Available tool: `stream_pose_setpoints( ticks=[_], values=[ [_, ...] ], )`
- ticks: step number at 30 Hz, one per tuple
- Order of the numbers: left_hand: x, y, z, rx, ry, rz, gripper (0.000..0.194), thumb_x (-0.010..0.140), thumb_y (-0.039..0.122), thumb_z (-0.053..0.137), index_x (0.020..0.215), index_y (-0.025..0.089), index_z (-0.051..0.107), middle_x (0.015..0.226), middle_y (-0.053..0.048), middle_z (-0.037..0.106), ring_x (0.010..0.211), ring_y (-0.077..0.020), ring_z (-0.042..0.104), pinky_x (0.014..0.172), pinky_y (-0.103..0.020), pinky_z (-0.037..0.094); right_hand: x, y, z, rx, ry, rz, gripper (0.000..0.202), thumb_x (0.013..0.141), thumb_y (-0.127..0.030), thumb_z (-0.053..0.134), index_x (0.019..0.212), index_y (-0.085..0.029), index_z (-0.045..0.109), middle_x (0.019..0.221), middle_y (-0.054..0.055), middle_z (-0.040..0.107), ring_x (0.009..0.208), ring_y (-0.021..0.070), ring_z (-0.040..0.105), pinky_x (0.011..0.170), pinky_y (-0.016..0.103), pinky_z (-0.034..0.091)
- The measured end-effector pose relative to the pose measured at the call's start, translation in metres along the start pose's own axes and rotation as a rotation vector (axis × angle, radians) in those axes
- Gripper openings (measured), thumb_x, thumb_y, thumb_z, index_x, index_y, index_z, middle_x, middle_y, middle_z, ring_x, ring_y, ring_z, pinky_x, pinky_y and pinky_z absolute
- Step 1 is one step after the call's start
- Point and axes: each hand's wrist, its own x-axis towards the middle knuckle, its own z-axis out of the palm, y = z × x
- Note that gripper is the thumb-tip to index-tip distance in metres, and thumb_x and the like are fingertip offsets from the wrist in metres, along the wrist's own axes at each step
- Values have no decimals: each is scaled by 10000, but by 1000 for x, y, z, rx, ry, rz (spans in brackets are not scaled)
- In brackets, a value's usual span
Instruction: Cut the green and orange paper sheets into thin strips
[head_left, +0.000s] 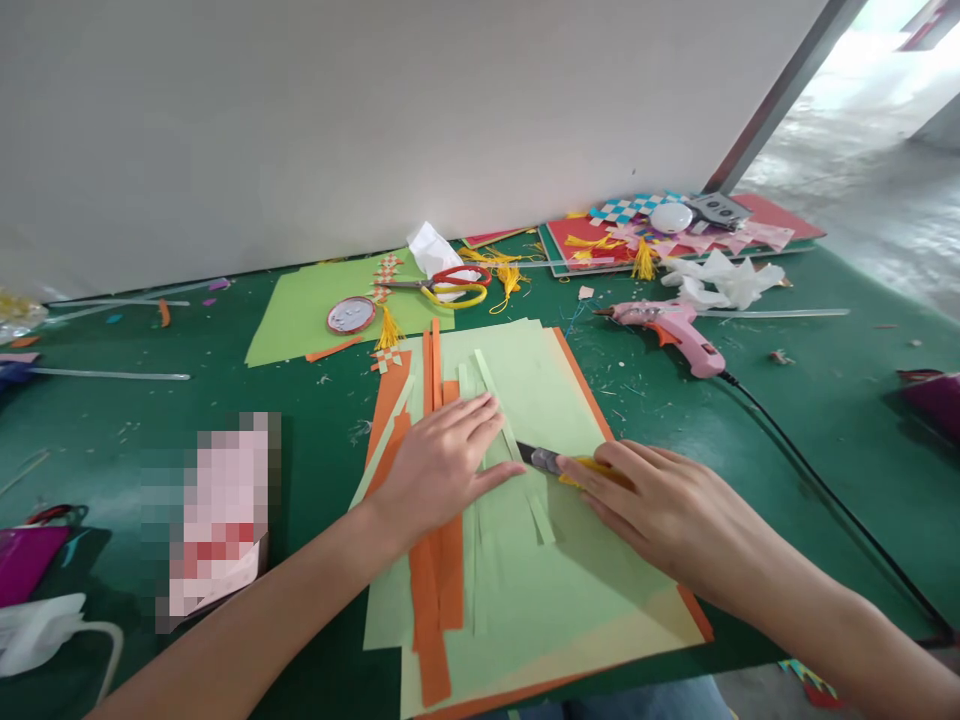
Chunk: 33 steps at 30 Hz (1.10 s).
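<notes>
My right fingers (600,470) grip 1 cutter (544,460); my left fingers (469,415) press green paper strips flat. Several strips appear cut; large sheets (585,600) remain whole.

So the person's got bare hands, both the left hand (446,450) and the right hand (660,490), with slim, kinda tapering fingers. The left forearm (277,590) and right forearm (780,570) are bare too, pretty slender, narrow at the wrists and a bit wider further up. Down at the bottom edge there's a bit of faded blue legwear (652,700), looks like denim, lighter on one side and darker blue toward the middle. Only a sliver shows, so the cut's impossible to tell.
</notes>
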Motion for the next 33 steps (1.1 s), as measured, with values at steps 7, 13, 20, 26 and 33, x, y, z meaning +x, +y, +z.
stream_pose_setpoints(
  ticks=[7, 13, 20, 26, 33],
  values=[
    [0, 1, 1, 5, 33, 9, 527, 917, 552, 512, 1104, 87, 675, 1203, -130, 675, 1151, -250, 627, 981, -393, 534, 5, -4, 0, 1, 30, 8, 303, 894, -123, 513, 1178, -140, 616, 811, 39, 526, 635, 168, 519, 559, 318, 419],
    [0, 1, 2, 8, 19, 2, 535, 911, 561, 518, 1131, 95, 662, 1214, -129, 670, 1157, -243, 624, 992, -394, 527, 9, -6, -1, -11, 18, 27, 316, 883, -124, 523, 1186, -138, 613, 810, 38, 528, 622, 163, 522, 547, 315, 409],
    [0, 1, 1, 19, 33, 9, 551, 905, 567, 523, 1123, 81, 660, 1204, -131, 675, 1142, -239, 634, 970, -382, 542, 14, -3, 2, -14, 39, 33, 310, 881, -118, 536, 1175, -140, 629, 807, 35, 528, 650, 171, 544, 549, 314, 406],
    [0, 1, 1, 16, 21, 1, 547, 895, 567, 543, 1135, 89, 655, 1212, -124, 672, 1151, -238, 628, 980, -376, 534, 19, 0, 3, -36, 21, 34, 286, 881, -114, 542, 1146, -137, 647, 804, 39, 534, 662, 163, 555, 557, 304, 406],
    [0, 1, 1, 15, 37, 2, 542, 895, 554, 552, 1135, 78, 653, 1204, -128, 676, 1146, -240, 630, 979, -381, 534, 26, 4, 4, -88, -14, 48, 290, 892, -150, 545, 1167, -150, 636, 834, 43, 555, 642, 167, 552, 558, 310, 420]
  ],
)
